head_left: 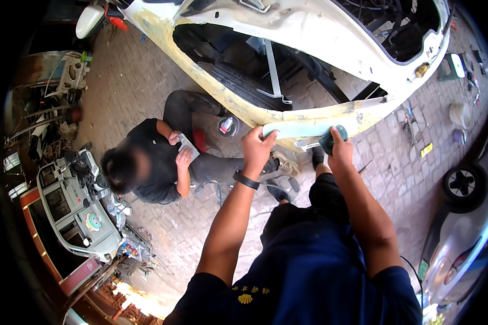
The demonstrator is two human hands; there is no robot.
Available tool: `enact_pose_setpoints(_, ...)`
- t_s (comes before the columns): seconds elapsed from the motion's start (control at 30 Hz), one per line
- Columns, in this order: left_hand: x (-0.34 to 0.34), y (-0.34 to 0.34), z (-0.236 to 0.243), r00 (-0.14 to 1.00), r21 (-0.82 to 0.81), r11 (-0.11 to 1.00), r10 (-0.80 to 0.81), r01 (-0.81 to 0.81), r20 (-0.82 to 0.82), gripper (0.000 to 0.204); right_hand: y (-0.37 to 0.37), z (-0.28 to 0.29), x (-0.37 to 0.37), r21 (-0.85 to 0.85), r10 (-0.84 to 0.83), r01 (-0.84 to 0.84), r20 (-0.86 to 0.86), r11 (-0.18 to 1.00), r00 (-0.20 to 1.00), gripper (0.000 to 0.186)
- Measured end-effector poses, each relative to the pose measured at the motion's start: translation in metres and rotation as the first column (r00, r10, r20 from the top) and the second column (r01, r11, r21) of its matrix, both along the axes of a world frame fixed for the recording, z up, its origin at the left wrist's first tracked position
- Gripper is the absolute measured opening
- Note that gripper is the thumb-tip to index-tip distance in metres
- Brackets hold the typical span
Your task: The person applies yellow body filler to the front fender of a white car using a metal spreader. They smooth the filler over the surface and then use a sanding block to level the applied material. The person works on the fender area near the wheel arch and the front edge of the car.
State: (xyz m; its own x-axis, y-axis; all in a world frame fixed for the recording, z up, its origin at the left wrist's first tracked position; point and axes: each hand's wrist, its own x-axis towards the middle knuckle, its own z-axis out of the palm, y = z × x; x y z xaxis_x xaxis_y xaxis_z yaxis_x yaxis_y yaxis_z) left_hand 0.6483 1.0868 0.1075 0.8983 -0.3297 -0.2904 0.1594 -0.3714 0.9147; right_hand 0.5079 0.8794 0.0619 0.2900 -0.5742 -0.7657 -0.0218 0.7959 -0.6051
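Note:
My left hand [257,145] pinches the left end of a long, flat, pale green strip [298,129], thumb on top. At the strip's right end, my right hand [340,149] is closed on a dark green rounded piece [327,142]; whether the two are joined I cannot tell. Both hands are in front of the lower edge of a white car body shell [309,27], whose frame carries pale yellow filler-like patches [358,117]. The strip overlaps that edge in view; contact between them cannot be made out.
On the left a seated co-worker [157,157] holds a grey-white flat block [188,146] beside an open tin [228,126]. A parked van [78,208] stands left, a silver car [461,233] right. A white bucket [460,115] and a yellow item [427,150] are on the paving.

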Motion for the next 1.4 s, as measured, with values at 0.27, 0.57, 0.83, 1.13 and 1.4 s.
enact_pose_setpoints(0.27, 0.056, -0.019, 0.052, 0.975, 0.101, 0.995, -0.039, 0.017, 0.22, 0.015, -0.008, 0.053, 0.052, -0.155, 0.033, 0.001, 0.218, 0.988, 0.975, 0.032)
enact_pose_setpoints(0.57, -0.006, 0.032, -0.009, 0.989, 0.104, 0.985, -0.129, 0.135, -0.068, 0.023, 0.019, 0.004, -0.015, -0.006, 0.01, -0.01, 0.095, 1.0, 0.995, 0.038)
enact_pose_setpoints(0.83, 0.032, 0.007, 0.015, 0.965, 0.108, 0.992, -0.09, 0.066, 0.244, 0.022, 0.009, 0.002, 0.007, -0.057, 0.025, -0.017, 0.144, 0.998, 0.989, 0.04)
enact_pose_setpoints(1.13, 0.021, 0.04, -0.013, 0.989, 0.134, 0.983, -0.137, 0.128, 0.062, 0.024, 0.032, 0.004, -0.019, 0.021, 0.092, -0.098, 0.184, 0.995, 0.979, 0.039)
enact_pose_setpoints(1.4, 0.068, 0.022, 0.039, 0.962, 0.066, 0.997, 0.013, -0.033, 0.272, 0.024, -0.012, 0.045, 0.061, -0.142, 0.195, -0.159, 0.29, 0.977, 0.937, 0.042)
